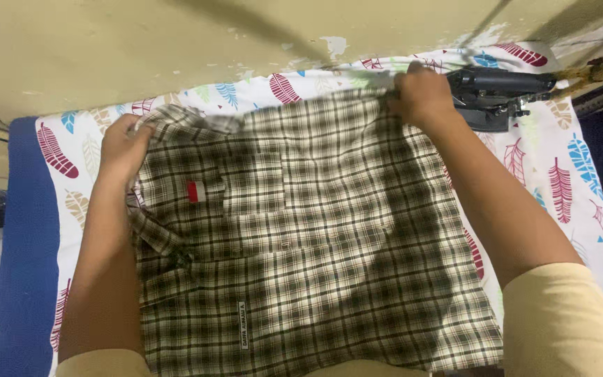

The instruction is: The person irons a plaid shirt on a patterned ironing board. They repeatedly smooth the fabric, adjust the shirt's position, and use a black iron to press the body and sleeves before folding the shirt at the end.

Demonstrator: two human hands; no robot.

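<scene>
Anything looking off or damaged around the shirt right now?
Nothing on the plaid shirt looks damaged; left hand and right hand grip its far edge. Only oddity: wall paint is chipped above the feather-print cloth.

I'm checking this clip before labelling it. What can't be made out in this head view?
- Left hand and right hand: fingertips curl under the plaid shirt, so the grip is hidden.
- Iron: partly behind the right hand.
- Shirt's lower part: cut off by the bottom edge.
- Feather-print cloth: mostly covered by the shirt.

Both hands, left hand [121, 146] and right hand [421, 94], pinch a plaid shirt [301, 230].
</scene>
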